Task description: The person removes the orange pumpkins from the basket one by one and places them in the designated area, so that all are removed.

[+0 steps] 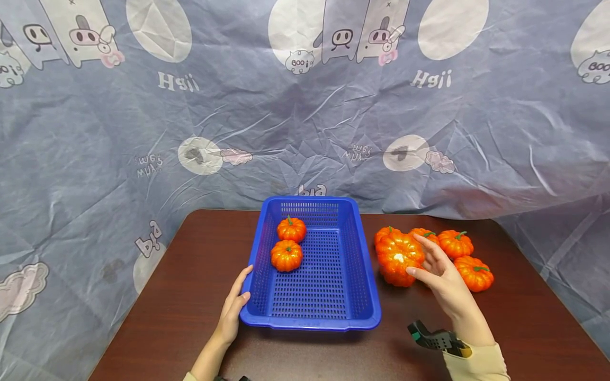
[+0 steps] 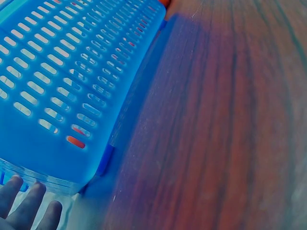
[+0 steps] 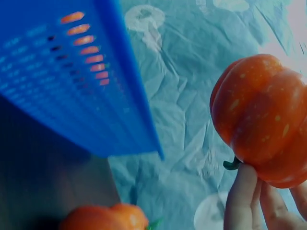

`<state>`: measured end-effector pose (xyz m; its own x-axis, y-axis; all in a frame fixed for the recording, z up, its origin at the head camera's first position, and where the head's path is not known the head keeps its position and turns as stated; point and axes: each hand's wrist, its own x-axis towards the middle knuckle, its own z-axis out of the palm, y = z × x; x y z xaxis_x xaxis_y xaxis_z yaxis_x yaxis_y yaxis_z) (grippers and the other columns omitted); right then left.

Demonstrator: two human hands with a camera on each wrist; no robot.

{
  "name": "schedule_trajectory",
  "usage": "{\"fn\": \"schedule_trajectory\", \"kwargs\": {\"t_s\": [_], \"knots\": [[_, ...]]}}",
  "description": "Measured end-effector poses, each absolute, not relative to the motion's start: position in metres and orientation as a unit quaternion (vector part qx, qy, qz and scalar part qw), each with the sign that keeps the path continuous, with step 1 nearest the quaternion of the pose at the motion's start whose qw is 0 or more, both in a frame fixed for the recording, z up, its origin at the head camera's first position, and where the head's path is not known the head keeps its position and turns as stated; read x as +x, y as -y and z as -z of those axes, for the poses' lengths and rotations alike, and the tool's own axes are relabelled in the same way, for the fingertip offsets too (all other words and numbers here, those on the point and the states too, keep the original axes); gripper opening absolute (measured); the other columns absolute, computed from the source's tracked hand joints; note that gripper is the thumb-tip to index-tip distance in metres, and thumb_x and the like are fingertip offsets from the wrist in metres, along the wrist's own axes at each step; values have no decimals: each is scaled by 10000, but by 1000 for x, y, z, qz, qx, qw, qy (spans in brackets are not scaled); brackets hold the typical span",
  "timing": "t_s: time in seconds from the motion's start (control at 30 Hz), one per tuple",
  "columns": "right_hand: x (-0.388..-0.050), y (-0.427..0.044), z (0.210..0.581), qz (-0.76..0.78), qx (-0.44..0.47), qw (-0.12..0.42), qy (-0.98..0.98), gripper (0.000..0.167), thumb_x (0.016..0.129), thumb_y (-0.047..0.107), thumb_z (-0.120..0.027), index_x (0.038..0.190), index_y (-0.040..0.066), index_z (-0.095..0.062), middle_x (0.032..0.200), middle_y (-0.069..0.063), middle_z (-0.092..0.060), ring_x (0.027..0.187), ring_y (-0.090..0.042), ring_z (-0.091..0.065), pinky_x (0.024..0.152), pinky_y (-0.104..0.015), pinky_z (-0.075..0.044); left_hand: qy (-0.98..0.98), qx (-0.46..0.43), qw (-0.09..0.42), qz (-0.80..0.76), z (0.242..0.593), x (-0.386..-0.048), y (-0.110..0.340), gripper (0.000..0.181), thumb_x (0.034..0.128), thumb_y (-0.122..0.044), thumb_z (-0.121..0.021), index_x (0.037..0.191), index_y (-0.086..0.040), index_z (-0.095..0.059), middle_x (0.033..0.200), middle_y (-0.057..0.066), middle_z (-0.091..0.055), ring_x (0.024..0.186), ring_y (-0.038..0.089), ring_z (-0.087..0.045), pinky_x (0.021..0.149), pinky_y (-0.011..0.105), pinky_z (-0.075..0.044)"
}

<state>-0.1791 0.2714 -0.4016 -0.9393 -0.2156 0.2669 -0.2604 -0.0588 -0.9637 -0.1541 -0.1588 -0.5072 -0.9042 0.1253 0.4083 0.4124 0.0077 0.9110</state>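
The right hand (image 1: pixel 440 278) holds an orange pumpkin (image 1: pixel 399 251) raised over other pumpkins, right of the blue basket (image 1: pixel 314 324). In the right wrist view its fingers (image 3: pixel 242 196) touch the pumpkin (image 3: pixel 259 115) beside the green stem, which points down. The left hand (image 1: pixel 231 312) lies along the basket's left rim near the front corner, thumb and fingers extended. Three of its fingertips (image 2: pixel 36 201) show by the basket wall (image 2: pixel 48 148) in the left wrist view. Inside the basket, two pumpkins (image 1: pixel 287 256) sit one behind the other on the left side.
Several pumpkins (image 1: pixel 474 273) stand on the brown table (image 1: pixel 157 317) to the right of the basket, partly hidden by the held one and the right hand. A grey-blue printed cloth (image 1: pixel 286 121) hangs behind the table's back edge.
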Motion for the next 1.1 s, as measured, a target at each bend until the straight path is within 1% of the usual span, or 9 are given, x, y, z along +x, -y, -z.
{"fn": "schedule_trajectory", "kwargs": {"t_s": [0.1,0.17,0.2,0.27,0.37,0.5,0.7,0.83,1.1], "knots": [[-176,-281,412,-734,196,15,650,597,896,-108,-477,1434,111,-341,1370,49,-389,1051,-72,-479,888,-176,-391,703,-188,105,678,507,-154,159,536,926,-96,-333,1461,-83,-296,1467,180,-301,1208,188,-413,956,219,-345],[-174,-286,418,-751,204,11,628,580,899,-124,-451,1418,121,-365,1323,55,-421,859,-68,-499,803,-195,-464,703,-187,104,678,508,-154,159,536,927,-99,-333,1461,-87,-296,1470,173,-298,1209,185,-412,956,220,-344],[-174,-288,421,-756,206,7,622,573,904,-120,-446,1414,128,-370,1327,53,-409,820,-78,-487,784,-206,-481,703,-186,104,679,508,-154,159,536,927,-100,-334,1462,-90,-297,1471,172,-297,1208,185,-412,956,221,-345],[-173,-291,426,-759,206,-1,618,571,909,-119,-430,1414,142,-371,1362,60,-355,833,-75,-487,803,-221,-484,702,-187,103,679,508,-154,159,538,927,-102,-333,1463,-90,-294,1472,173,-295,1206,186,-413,955,225,-347],[-170,-293,430,-750,194,-8,632,560,913,-99,-442,1412,147,-371,1373,70,-341,890,-79,-496,797,-220,-485,702,-189,103,679,508,-154,159,540,925,-98,-334,1463,-84,-292,1470,178,-295,1202,190,-415,953,231,-350],[-166,-295,433,-735,177,-8,654,552,905,-92,-464,1398,142,-385,1298,89,-454,927,-72,-536,767,-214,-487,697,-193,98,683,508,-154,160,538,929,-94,-331,1464,-70,-281,1465,197,-295,1200,197,-420,956,234,-352],[-164,-300,435,-742,150,-9,654,517,908,-69,-479,1365,165,-427,1239,97,-527,992,-55,-554,774,-213,-481,697,-196,98,683,507,-154,159,538,929,-88,-328,1464,-67,-279,1463,197,-296,1203,196,-415,956,229,-350],[-164,-304,436,-749,142,-9,648,501,916,-62,-473,1352,182,-438,1228,99,-540,996,-51,-552,780,-208,-474,697,-194,99,683,508,-154,159,537,928,-91,-332,1463,-75,-285,1462,190,-302,1199,198,-419,952,233,-357],[-165,-307,436,-732,136,6,668,555,920,-59,-476,1429,142,-380,1264,120,-522,1059,-46,-508,827,-188,-439,694,-209,101,681,508,-155,159,541,928,-80,-320,1466,-52,-267,1462,212,-289,1200,202,-422,948,246,-367]]}}
